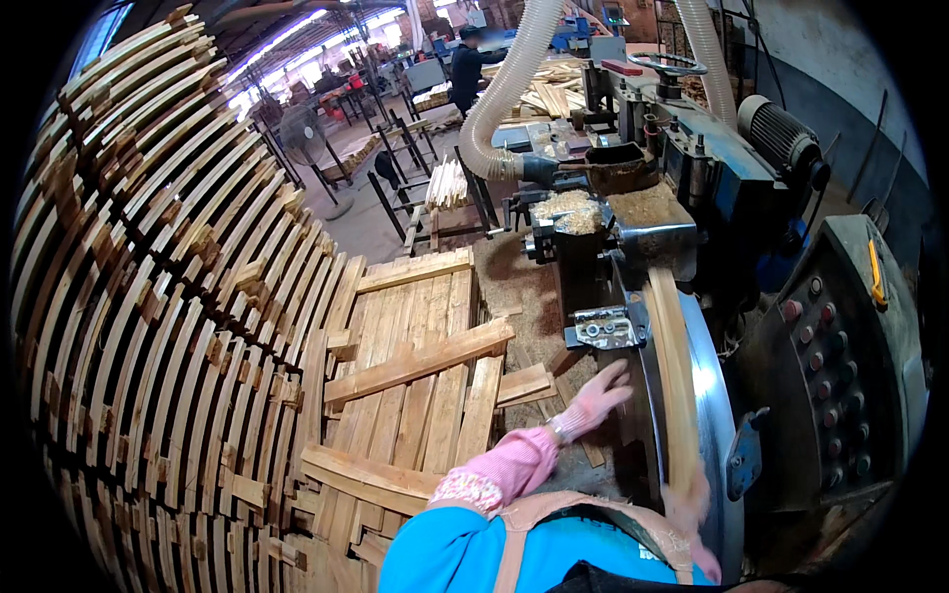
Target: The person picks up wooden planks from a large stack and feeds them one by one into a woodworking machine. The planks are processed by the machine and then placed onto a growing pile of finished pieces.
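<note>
A long wooden board (670,371) lies on the metal bed (707,381) of a woodworking machine, its far end under the machine's metal guard (657,242). My right hand (685,499), blurred by motion, is at the board's near end and appears to grip it. My left hand (598,397) is stretched out with fingers apart, holding nothing. It hovers left of the bed, close to a metal bracket (605,327). A pink sleeve covers my left forearm; the right forearm is mostly hidden.
Stacked wooden strips (168,296) rise on the left. Loose boards (415,371) lie on a pile beside me. A button panel (835,366) stands right, with a yellow tool (876,272) on it. A ribbed hose (494,109) and wood shavings (568,210) are ahead. Another person (467,69) works farther off.
</note>
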`<state>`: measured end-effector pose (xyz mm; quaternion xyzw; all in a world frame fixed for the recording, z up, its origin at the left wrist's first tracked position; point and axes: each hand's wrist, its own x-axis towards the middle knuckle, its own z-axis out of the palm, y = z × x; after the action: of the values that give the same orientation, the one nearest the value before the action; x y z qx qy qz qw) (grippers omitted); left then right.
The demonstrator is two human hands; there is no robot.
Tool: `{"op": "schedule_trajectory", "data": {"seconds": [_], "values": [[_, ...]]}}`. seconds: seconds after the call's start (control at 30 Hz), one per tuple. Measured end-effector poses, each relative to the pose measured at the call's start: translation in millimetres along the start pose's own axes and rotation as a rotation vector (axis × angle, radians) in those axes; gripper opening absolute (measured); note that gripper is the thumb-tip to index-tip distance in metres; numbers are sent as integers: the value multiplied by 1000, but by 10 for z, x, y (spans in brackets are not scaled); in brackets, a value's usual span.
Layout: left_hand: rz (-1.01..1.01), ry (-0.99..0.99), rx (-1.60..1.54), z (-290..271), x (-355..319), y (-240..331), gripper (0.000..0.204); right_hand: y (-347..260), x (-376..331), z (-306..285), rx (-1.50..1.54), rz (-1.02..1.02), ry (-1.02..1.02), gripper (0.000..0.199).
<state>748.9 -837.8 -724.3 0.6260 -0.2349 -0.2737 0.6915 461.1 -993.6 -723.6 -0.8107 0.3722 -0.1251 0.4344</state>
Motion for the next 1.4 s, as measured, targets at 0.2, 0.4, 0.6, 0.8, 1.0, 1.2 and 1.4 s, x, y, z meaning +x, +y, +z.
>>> {"op": "schedule_trajectory", "data": {"seconds": [0.2, 0.4, 0.6, 0.8, 1.0, 1.2, 1.4], "values": [[-362, 243, 319, -468, -657, -271, 70, 2006, -279, -284, -749, -36, 131, 92], [-144, 306, 574, -774, -561, -383, 65, 765, 1409, 751, -558, -363, 511, 83], [121, 556, 906, -1506, -144, -11, 68, -110, 2336, 1118, -456, -372, 387, 84], [-338, 393, 1623, -3064, -813, 757, 77, 491, 930, 421, -606, -226, 303, 75], [-768, 328, 1612, -3932, -1450, 511, 88, 1674, -256, -401, -635, -55, 12, 79], [-896, 271, 1585, -4124, -1214, 465, 86, 720, 446, 138, -595, -390, 348, 69], [-641, 379, 1436, -3503, -765, 1537, 75, -56, 1527, 425, -653, -435, 167, 54]]}}
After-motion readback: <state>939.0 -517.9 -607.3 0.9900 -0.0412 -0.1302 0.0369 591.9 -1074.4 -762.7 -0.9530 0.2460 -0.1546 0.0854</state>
